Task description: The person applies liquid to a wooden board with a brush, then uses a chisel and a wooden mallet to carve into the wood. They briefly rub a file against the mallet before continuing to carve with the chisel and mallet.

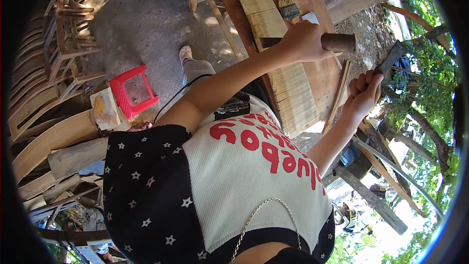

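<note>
My left hand [304, 43] reaches across the wooden workbench, its fingers wrapped round a thick round wooden stick [339, 43]. One flat-cut end of the stick sticks out past the fingers; the other runs back under my wrist. Off to the right, beyond the bench edge, my right hand [365, 92] is closed on a dark, flat, narrow tool [392, 57] pointing away from me. Its exact kind I cannot tell. A paint brush [289, 10] with worn bristles lies on the bench just beyond my left hand, near a small white object [310, 18].
Pale planks [288, 90] lie along the brown bench top [312, 76]. On the concrete floor to the left stands a red plastic stool [133, 90]. Wooden chair frames [68, 44] and curved wood pieces [53, 142] crowd the far left. Timber [376, 200] and foliage fill the right.
</note>
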Available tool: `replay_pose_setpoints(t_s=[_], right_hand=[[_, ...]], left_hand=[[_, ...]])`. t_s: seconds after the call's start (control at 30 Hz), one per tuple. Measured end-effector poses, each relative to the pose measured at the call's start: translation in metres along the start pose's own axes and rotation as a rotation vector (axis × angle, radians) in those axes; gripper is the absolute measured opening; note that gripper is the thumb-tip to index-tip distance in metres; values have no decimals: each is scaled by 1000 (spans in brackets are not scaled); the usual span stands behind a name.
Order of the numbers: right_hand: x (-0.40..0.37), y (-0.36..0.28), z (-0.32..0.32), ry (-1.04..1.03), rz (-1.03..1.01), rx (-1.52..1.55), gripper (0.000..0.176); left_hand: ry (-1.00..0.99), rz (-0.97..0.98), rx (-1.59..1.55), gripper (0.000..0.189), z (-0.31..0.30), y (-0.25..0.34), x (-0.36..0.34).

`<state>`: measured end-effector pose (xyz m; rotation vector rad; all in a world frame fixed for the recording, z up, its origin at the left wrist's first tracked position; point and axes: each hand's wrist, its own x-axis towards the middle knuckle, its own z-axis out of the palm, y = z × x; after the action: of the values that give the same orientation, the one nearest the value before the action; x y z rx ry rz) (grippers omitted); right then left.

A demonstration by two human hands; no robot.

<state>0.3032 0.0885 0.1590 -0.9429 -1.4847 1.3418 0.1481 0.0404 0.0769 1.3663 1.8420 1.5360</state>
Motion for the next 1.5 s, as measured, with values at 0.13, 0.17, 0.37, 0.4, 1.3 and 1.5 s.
replay_pose_setpoints(t_s=[0.13, 0.17, 0.37, 0.4, 1.3, 1.5], right_hand=[[9, -16, 3, 57, -70, -5, 34], [15, -18, 1, 45, -94, -1, 35], [24, -7, 2, -191, 113, -299, 32], [24, -8, -6, -422, 262, -390, 31], [26, -13, -17, -217, 186, -213, 35], [9, -1, -19, -451, 253, -417, 36]], left_hand=[[23, -54, 3, 15, 10, -8, 5], [17, -55, 3, 15, 12, -8, 5], [60, -33, 13, 16, 10, -10, 1], [60, -34, 13, 16, 7, -8, -1], [27, -18, -29, 20, 3, -9, -4], [14, -2, 13, 23, -1, -16, -3]])
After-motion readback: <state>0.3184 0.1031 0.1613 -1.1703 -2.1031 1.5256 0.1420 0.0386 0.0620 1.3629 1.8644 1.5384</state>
